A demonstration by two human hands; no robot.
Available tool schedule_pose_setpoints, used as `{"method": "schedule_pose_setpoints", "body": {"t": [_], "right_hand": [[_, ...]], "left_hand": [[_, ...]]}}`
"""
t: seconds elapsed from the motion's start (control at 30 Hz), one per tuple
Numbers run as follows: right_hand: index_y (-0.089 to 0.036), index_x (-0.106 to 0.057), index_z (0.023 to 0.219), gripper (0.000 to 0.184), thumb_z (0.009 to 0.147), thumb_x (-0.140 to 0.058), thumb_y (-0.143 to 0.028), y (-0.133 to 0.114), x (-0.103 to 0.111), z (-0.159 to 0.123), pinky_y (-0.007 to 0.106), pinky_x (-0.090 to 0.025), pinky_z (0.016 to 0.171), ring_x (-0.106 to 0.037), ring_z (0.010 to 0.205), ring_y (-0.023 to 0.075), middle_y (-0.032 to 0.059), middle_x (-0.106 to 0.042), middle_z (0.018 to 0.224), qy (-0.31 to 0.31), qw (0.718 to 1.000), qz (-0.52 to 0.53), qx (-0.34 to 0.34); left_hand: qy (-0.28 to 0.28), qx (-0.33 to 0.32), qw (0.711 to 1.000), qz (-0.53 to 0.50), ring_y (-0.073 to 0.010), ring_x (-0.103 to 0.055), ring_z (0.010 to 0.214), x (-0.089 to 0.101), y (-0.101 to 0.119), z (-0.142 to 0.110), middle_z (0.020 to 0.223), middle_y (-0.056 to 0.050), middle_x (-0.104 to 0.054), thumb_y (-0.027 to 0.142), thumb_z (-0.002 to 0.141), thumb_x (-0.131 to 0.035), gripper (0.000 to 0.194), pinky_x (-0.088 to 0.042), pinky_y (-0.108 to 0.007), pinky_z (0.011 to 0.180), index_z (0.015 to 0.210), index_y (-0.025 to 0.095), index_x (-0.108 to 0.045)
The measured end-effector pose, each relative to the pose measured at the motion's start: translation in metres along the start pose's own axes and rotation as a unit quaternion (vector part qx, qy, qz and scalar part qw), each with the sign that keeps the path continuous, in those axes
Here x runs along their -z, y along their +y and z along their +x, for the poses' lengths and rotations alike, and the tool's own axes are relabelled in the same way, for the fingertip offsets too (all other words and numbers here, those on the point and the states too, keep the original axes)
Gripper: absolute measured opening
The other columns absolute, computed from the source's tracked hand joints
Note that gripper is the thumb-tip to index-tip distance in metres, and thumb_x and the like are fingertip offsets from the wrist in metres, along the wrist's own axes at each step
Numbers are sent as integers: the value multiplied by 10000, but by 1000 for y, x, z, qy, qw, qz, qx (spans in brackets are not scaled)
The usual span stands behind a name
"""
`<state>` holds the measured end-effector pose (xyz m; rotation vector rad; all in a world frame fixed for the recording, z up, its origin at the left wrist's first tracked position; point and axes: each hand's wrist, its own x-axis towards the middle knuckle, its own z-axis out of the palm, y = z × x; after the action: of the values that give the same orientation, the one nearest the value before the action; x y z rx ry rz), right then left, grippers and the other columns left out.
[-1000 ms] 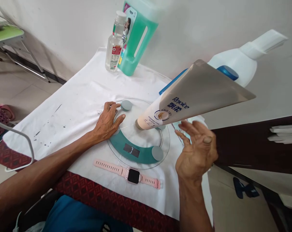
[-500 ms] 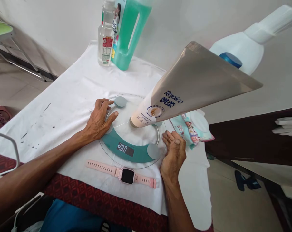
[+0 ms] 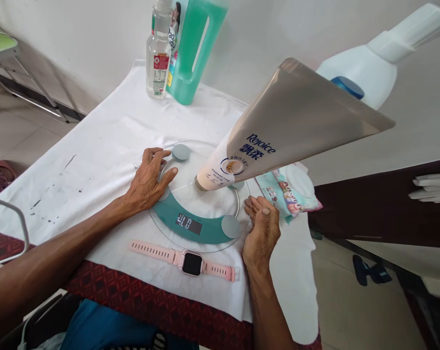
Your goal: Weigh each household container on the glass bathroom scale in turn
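Observation:
A round glass bathroom scale (image 3: 191,228) with a teal band and a lit display lies on the white cloth. On its glass stands a large Rejoice tube (image 3: 256,141), cap end down and leaning right in view. My left hand (image 3: 149,180) is round the scale's left edge, thumb over the glass and apart from the fingers. At the right edge, my right hand (image 3: 262,233) has its fingers curled against the rim with the thumb up. In front of the scale, a pink smartwatch (image 3: 192,264) is laid out flat.
A clear bottle (image 3: 157,63) and a green detergent bottle (image 3: 191,63) stand at the back. Behind the tube is a white bottle (image 3: 362,68). A wipes pack (image 3: 289,192) lies beyond my right hand. A folding chair (image 3: 8,48) is at far left.
The digits on the scale's display have changed. Both hands, the tube and the watch stay where they were; the view has shifted very slightly.

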<state>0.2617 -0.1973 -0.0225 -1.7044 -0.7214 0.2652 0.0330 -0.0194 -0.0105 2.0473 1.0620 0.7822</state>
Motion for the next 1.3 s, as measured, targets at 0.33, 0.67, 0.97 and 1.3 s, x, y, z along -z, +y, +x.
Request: {"method": "schedule_pose_setpoints", "body": {"t": [0.33,0.67,0.97,1.3], "right_hand": [[-176,-607,1309,601,995,-515,-680,1,-1,-1,543,-512,1083,-674,1243,290,173,-657,1369,3,1000,-2,-2],[-257,-595,1342,501,935,-695,-532,-74,-27,16,540,-467,1159,-611,1351,283,95,-656,1394,-41,991,45,117],[-223,-654,1005,356,882,-768,-536,-107,-86,22,400,-595,893,-691,913,189,22,-745,965,-51,987,135,77],[-201,-688,1001,345,854,-771,-502,-104,-10,50,426,-599,914,-725,972,224,55,-757,1022,125,977,113,130]], "left_hand": [[-1,4,1000,0,-255,-662,1090,0,1,0,1427,-150,-481,518,1035,-511,468,-588,-570,1017,1389,212,-518],[6,16,1000,-16,-288,-684,1122,-1,0,1,1452,-161,-478,544,1023,-529,492,-607,-589,993,1386,211,-542],[15,5,1000,-24,-311,-696,1124,-1,-4,3,1417,-169,-490,622,998,-509,585,-582,-627,1040,1385,187,-562],[24,0,999,-26,-306,-712,1092,-1,-5,1,1410,-164,-491,584,999,-514,530,-594,-625,1021,1358,197,-568]]}}
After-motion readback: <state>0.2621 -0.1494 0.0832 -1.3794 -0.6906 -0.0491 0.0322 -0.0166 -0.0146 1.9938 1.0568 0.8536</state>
